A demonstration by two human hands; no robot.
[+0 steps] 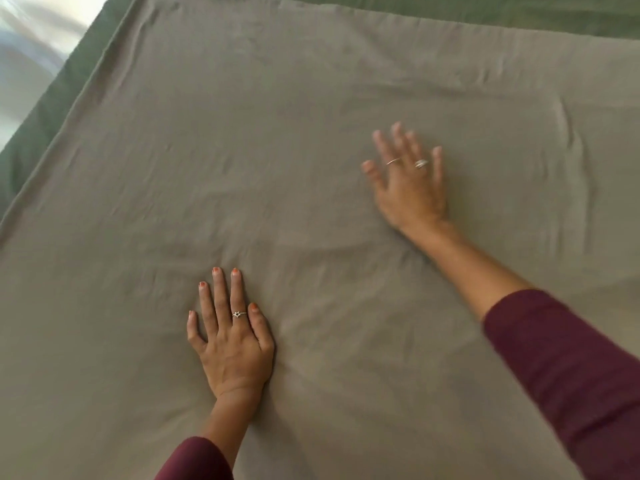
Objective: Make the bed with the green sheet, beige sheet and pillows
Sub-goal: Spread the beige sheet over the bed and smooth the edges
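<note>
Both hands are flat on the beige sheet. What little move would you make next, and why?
Probably sweep the right hand outward toward the ridge of wrinkles on its right, while the left hand presses the beige sheet in place. Both hands lie open and flat, the sheet already covers the green sheet, and those folds are the most obvious unevenness left. No pillows are in view.
</note>
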